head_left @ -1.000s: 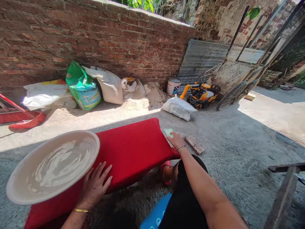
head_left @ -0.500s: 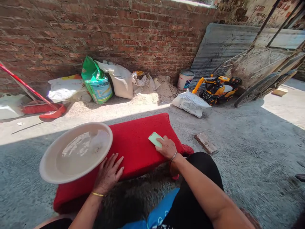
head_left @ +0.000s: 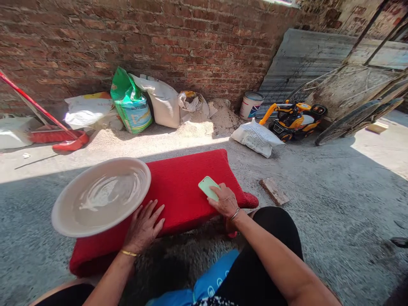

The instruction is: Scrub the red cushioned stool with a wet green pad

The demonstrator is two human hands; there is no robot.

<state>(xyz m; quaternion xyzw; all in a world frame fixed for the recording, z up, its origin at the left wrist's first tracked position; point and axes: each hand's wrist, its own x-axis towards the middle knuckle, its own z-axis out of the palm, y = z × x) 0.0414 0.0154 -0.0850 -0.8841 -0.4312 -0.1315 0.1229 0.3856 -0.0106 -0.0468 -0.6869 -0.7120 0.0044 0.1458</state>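
Note:
A red cloth (head_left: 181, 182) is draped over a low bench in front of me. My right hand (head_left: 225, 200) grips a pale green scrubbing brush (head_left: 208, 185) that lies flat against the cloth on the right half; its underside is hidden. Spread and flat, my left hand (head_left: 145, 227) presses on the cloth near the front edge, just beside a wide pale basin (head_left: 60, 219). The basin stands on the bench's left part and holds clear water with bright reflections.
Filled sacks (head_left: 162, 102) and a sand pile (head_left: 225, 119) line the brick wall (head_left: 191, 42). A white sack (head_left: 257, 138), a paint bucket (head_left: 251, 105), a toy excavator (head_left: 296, 121) and a brick (head_left: 273, 190) sit to the right. A red broom (head_left: 38, 112) is at left.
The water's reflections in the basin have shifted. My view has moved slightly; both hands keep nearly the same places on the cloth.

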